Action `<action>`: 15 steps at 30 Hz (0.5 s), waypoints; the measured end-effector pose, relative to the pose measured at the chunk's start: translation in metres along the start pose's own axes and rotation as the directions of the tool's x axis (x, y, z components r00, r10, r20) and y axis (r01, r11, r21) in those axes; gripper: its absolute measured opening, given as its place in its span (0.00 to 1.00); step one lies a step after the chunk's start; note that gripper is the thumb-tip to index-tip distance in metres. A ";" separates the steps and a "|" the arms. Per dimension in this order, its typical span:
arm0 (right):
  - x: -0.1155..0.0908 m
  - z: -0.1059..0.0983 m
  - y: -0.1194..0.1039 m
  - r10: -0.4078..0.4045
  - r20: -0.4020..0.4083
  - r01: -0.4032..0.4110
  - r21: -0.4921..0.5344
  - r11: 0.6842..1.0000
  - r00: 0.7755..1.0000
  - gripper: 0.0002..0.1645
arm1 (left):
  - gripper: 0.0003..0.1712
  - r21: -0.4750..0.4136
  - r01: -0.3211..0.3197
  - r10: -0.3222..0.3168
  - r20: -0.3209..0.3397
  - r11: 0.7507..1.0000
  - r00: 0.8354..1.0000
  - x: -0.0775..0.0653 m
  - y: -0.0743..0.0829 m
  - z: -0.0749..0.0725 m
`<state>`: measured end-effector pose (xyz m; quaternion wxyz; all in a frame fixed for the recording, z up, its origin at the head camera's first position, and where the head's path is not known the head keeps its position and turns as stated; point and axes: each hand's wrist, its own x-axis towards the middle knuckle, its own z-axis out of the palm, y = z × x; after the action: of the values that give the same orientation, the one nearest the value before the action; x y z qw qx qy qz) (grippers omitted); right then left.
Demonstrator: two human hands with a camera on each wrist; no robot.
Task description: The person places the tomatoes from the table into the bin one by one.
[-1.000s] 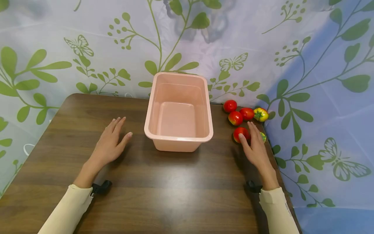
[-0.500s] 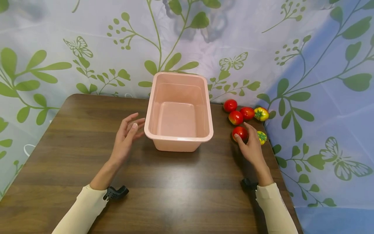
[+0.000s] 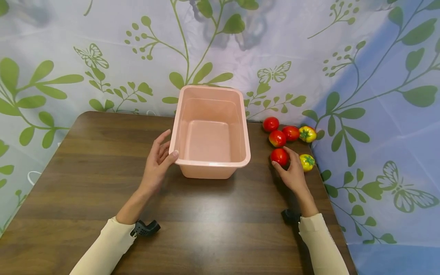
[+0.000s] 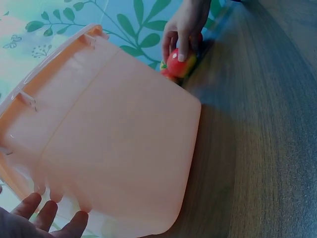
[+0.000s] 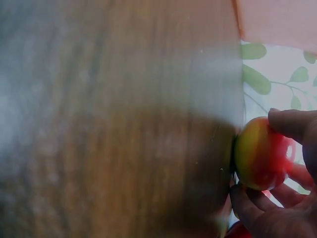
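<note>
In the head view, my left hand [image 3: 157, 162] holds the left rim of a pink plastic tub [image 3: 210, 171], thumb on the rim and fingers outside. The left wrist view shows those fingers [image 4: 47, 215] at the outer wall. My right hand [image 3: 292, 170] grips a tomato [image 3: 279, 156], red with a yellow-green side, thumb and fingers around it. In the right wrist view the tomato [image 5: 262, 153] sits between thumb and fingers, close to the tabletop. Just right of this hand lies a yellow pepper [image 3: 307, 162] with a green top.
Behind the right hand lie more red tomatoes [image 3: 277, 138] and another yellow pepper [image 3: 307, 134], near the back right corner of the brown wooden table [image 3: 213, 229]. A leaf-patterned cloth [image 3: 378, 114] hangs along the back and right edges.
My left hand has moved right and forward to the tub's rim, its thumb coming onto it. My right hand has closed around the tomato, which has shifted slightly left.
</note>
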<state>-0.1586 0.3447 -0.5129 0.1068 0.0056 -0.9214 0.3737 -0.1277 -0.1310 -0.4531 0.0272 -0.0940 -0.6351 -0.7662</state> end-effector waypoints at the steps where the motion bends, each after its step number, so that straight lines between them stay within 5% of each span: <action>1: 0.000 0.000 0.000 0.003 0.003 -0.003 0.000 1.000 1.000 0.45 | 0.40 0.000 -0.008 0.008 0.000 1.000 1.000 0.000 0.000 0.000; 15: 0.000 0.001 0.001 0.008 0.006 -0.008 0.006 1.000 1.000 0.44 | 0.37 0.015 -0.025 0.025 -0.017 1.000 1.000 0.001 -0.003 0.001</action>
<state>-0.1587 0.3450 -0.5143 0.1027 0.0033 -0.9206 0.3767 -0.1293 -0.1290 -0.4551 0.0430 -0.0953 -0.6391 -0.7620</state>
